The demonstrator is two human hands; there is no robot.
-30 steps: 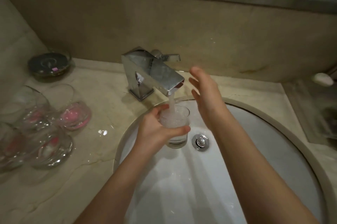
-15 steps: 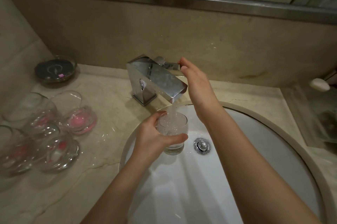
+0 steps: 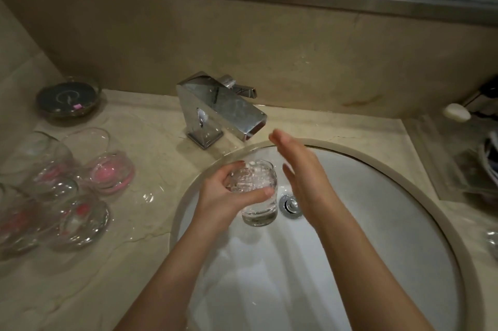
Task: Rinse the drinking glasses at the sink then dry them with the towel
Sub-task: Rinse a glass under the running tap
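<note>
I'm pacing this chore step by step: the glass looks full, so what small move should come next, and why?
Probably tip the glass over the sink to pour the water out. The left hand grips it upright, brimful of bubbly water, no stream falls from the faucet, and the open right hand is free beside it.

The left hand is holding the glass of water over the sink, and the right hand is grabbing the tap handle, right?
Not quite. The left hand does hold the glass over the sink, but in the head view the right hand is open beside the glass, off the tap.
</note>
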